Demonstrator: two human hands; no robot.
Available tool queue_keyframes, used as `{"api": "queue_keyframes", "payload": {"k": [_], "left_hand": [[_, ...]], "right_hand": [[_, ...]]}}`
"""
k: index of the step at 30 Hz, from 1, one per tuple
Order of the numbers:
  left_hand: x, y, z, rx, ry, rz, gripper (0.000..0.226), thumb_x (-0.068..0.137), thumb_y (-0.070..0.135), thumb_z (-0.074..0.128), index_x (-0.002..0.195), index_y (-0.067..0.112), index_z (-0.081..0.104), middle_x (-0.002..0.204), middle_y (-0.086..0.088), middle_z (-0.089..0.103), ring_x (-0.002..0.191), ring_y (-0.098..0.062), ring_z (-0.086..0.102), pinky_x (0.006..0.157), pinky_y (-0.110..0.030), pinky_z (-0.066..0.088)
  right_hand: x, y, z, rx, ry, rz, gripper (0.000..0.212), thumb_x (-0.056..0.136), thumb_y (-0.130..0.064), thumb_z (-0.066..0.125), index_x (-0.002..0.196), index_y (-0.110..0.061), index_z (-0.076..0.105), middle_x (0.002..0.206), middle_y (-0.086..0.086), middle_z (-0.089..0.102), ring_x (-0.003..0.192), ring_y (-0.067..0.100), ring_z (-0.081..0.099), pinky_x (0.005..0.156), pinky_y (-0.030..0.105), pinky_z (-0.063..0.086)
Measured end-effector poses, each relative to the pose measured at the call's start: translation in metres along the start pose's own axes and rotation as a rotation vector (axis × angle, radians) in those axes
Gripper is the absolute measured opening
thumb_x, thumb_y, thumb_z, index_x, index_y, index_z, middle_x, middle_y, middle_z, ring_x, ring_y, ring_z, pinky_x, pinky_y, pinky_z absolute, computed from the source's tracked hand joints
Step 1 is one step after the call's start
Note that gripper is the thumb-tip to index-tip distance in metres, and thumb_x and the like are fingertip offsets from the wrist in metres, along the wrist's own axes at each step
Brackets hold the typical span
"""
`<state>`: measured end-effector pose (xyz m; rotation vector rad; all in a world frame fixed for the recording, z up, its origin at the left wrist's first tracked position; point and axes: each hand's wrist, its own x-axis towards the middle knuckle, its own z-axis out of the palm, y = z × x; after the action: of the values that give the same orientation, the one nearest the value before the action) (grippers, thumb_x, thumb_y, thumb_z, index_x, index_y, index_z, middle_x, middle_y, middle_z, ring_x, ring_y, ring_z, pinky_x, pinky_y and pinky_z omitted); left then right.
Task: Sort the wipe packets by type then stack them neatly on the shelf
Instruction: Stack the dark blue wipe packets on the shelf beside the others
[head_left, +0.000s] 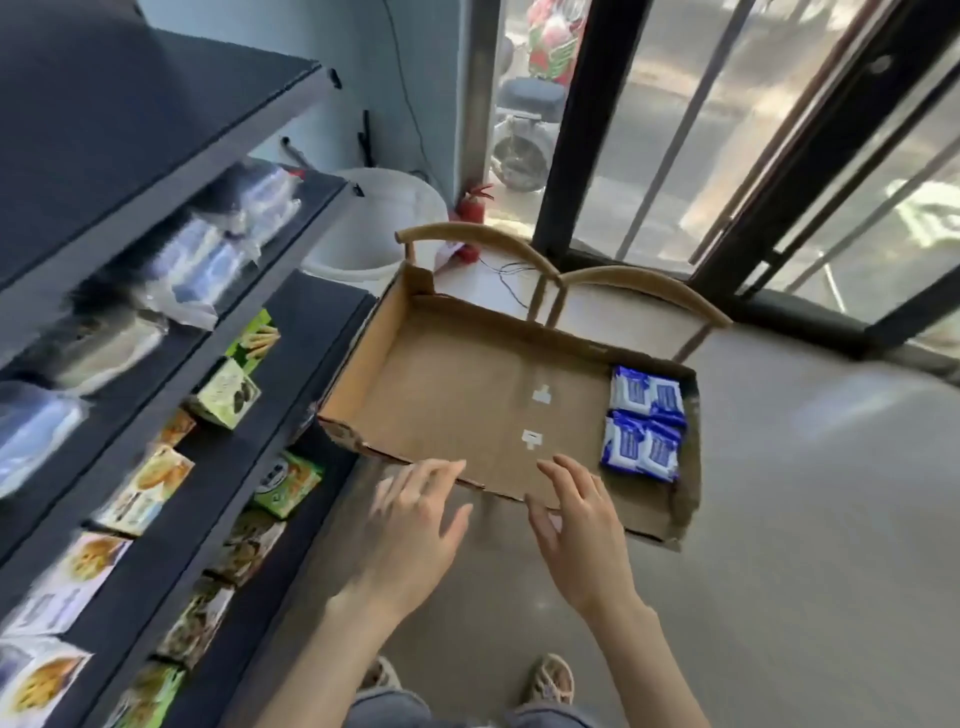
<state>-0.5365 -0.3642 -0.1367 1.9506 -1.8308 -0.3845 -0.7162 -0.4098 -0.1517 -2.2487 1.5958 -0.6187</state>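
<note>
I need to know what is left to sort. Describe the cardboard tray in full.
The cardboard tray is brown, shallow and open-topped, with low walls and a ragged near edge. Two white scraps are stuck on its floor. Blue-and-white wipe packets lie at its right end. It seems to sit on two wooden chairs. The left hand and right hand hover open at its near edge; contact is unclear.

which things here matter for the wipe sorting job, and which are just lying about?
Job: blue wipe packets at the right end of the cardboard tray; shelf holding blurred blue-white packets; left hand and right hand, both open and empty near the tray's front edge.
Lying about: snack boxes on the lower shelves, white bucket, fire extinguisher, wooden chairs.
</note>
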Motion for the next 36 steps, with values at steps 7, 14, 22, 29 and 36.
{"api": "queue_keyframes", "payload": {"k": [7,14,22,29,36], "left_hand": [[0.022,0.113,0.1,-0.068,-0.179,0.051,0.047,0.096,0.037,0.048,0.141,0.026,0.039,0.138,0.011,0.045,0.13,-0.007,0.038,0.11,-0.024,0.021],[0.061,0.173,0.163,-0.046,-0.269,0.134,0.042,0.085,0.03,0.061,0.124,0.017,0.058,0.114,0.004,0.062,0.107,-0.018,0.059,0.093,-0.035,0.043],[0.156,0.194,0.226,-0.153,-0.389,-0.021,0.047,0.093,0.028,0.055,0.137,0.02,0.044,0.13,0.005,0.051,0.12,-0.014,0.045,0.1,-0.03,0.033],[0.246,0.181,0.3,-0.251,-0.518,-0.273,0.041,0.091,0.02,0.059,0.13,0.015,0.05,0.122,-0.002,0.056,0.115,-0.017,0.05,0.098,-0.033,0.039],[0.313,0.15,0.396,-0.301,-0.605,-0.551,0.033,0.09,0.019,0.059,0.122,0.012,0.053,0.112,-0.002,0.058,0.102,-0.015,0.054,0.086,-0.025,0.04]], "right_hand": [[-0.032,0.135,-0.058,-0.025,0.024,0.177,0.039,0.079,-0.012,0.074,0.116,-0.008,0.064,0.12,0.011,0.063,0.107,0.03,0.061,0.09,0.039,0.05],[-0.025,0.223,-0.085,0.011,0.015,0.291,0.033,0.081,-0.011,0.072,0.112,-0.004,0.065,0.115,0.014,0.064,0.105,0.032,0.062,0.09,0.04,0.05],[0.054,0.297,-0.067,0.091,-0.06,0.387,0.033,0.087,-0.014,0.064,0.119,-0.005,0.061,0.122,0.011,0.061,0.111,0.029,0.056,0.096,0.038,0.045],[0.134,0.361,-0.03,0.114,-0.234,0.537,0.032,0.094,-0.019,0.055,0.124,-0.008,0.056,0.127,0.007,0.056,0.114,0.024,0.049,0.097,0.031,0.039],[0.19,0.435,0.044,0.185,-0.441,0.733,0.033,0.096,-0.024,0.051,0.125,-0.01,0.053,0.128,0.004,0.053,0.114,0.02,0.048,0.089,0.027,0.039]]}}
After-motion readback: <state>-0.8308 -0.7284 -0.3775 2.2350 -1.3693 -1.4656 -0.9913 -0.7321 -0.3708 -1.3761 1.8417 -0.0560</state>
